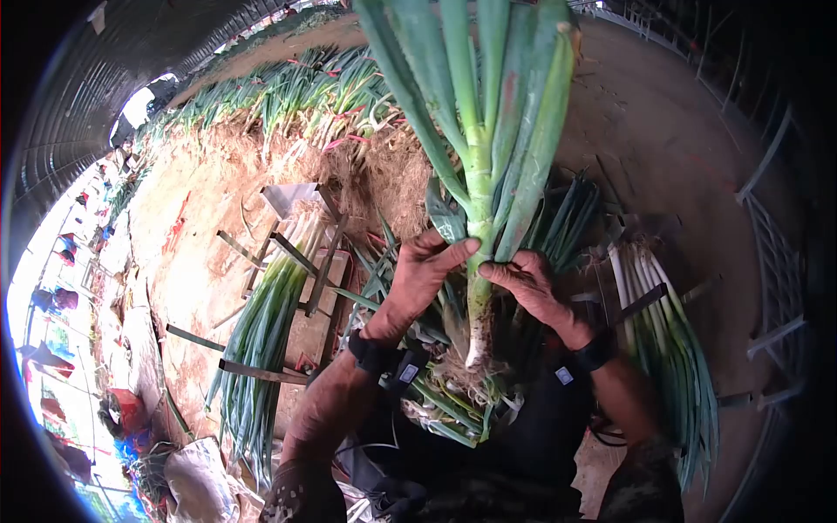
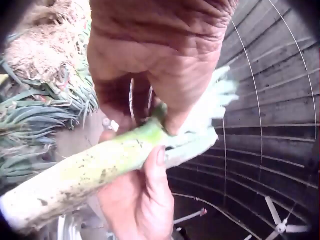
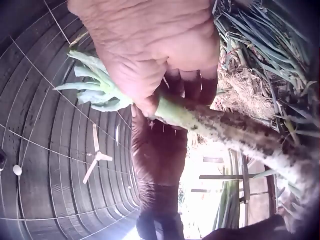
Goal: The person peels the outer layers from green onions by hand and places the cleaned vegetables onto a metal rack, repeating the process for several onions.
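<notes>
Held green onion: one large plant, held upright between the two hands near the middle; its stalk [image 1: 479, 187] is pale green, whitening lower down and speckled with brown soil, and its broad blue-green leaves [image 1: 432, 74] are spread upward like a fan, with one right-hand tip browned.
Root end: dirty white and narrow [image 1: 477, 356], pointed down.
Left hand: reached in from the near left; the stalk is gripped by the left hand [image 1: 420, 277], with the thumb laid across it and the fingers curled.
Right hand: reached in from the near right; the stalk is pinched by the right hand [image 1: 539, 295] just below the left thumb, with the fingers bent.
Wrist straps: two, dark, one worn on each wrist.
Leafy pile: scraps and stalks [image 1: 453, 405], heaped low behind the root end; too tangled to be counted.
Bundles: two, one at the left [image 1: 261, 327] and one at the right [image 1: 658, 336], each held among metal bars [image 1: 316, 275].
Far heap: many onions [image 1: 323, 91] are massed at the far left, with fibrous roots [image 1: 296, 161] turned nearer.
</notes>
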